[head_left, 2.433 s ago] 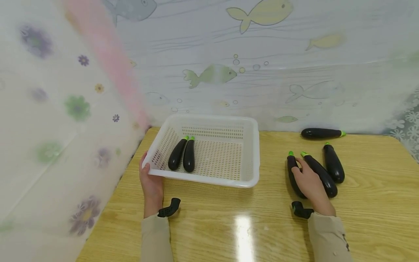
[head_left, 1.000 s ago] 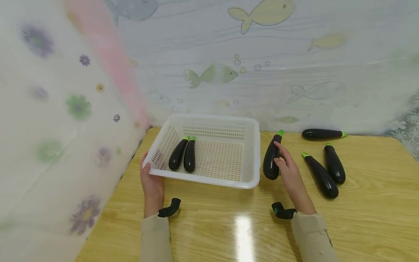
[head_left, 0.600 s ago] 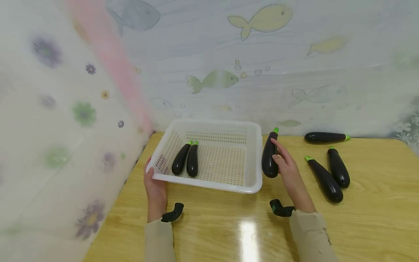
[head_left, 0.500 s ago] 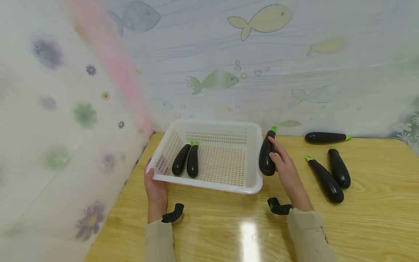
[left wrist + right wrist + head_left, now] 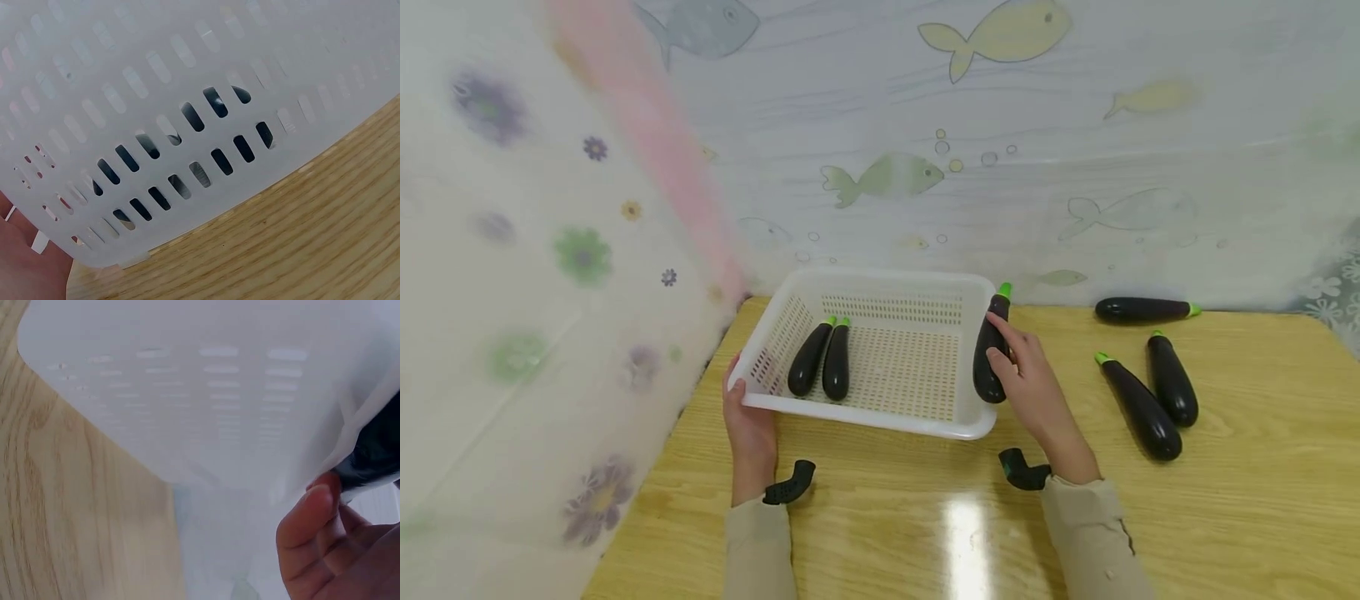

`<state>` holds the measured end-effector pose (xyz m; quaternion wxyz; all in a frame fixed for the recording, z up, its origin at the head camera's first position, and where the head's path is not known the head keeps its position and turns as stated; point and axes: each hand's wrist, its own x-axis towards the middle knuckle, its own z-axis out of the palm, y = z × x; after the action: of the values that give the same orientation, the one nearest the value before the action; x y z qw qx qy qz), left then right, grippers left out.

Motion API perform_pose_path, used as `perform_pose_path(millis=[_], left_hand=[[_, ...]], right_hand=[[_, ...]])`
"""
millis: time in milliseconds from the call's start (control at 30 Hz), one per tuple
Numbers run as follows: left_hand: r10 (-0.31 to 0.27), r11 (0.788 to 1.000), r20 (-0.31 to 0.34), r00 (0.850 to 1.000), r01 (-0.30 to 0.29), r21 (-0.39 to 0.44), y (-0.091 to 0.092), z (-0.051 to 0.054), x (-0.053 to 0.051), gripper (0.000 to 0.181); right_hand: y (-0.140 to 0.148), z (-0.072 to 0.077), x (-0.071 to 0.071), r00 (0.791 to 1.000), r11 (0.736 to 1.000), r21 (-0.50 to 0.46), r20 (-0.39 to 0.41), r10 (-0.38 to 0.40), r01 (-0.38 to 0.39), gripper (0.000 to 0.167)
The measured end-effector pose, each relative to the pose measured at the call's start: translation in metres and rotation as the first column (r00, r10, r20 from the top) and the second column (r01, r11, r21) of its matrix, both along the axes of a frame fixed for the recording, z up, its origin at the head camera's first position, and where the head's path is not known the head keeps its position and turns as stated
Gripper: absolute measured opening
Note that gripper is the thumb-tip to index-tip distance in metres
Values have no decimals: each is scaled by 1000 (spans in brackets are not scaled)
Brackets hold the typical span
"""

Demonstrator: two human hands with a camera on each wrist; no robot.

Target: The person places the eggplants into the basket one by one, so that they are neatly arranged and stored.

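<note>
A white plastic basket (image 5: 880, 423) with slotted walls sits on the table, two eggplants (image 5: 822, 360) side by side in its left part. My left hand (image 5: 750, 423) grips its front left corner, thumb over the rim; the left wrist view shows the palm (image 5: 28, 265) against the outer wall. In my right hand (image 5: 1033, 379) is another dark eggplant (image 5: 989, 360), green stem up, pinched between thumb and fingers over the basket's right rim. In the right wrist view those fingers (image 5: 306, 519) hold the eggplant (image 5: 378, 450) at the rim's edge.
Three more eggplants lie on the right of the wooden table (image 5: 880, 517): one at the back (image 5: 1146, 310), one slanting (image 5: 1142, 408), one beside it (image 5: 1172, 379). A patterned curtain (image 5: 880, 125) hangs behind the table and along its left.
My right hand has picked up an eggplant from the group at the right and carried it left, now over the basket's right rim. The left hand keeps its hold on the basket's corner.
</note>
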<state>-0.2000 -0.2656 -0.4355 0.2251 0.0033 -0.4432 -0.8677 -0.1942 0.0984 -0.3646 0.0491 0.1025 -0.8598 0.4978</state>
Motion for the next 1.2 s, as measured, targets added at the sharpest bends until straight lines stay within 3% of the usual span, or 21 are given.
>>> perform_pose_path(millis=[800, 1200], left_hand=[[-2, 1000, 17, 1000, 2, -14, 0, 2, 0, 50], [4, 999, 16, 1000, -4, -35, 0, -2, 2, 48]], right_hand=[[-15, -2, 1, 999, 999, 13, -39, -31, 32, 48], [-20, -8, -1, 996, 992, 124, -85, -24, 35, 47]])
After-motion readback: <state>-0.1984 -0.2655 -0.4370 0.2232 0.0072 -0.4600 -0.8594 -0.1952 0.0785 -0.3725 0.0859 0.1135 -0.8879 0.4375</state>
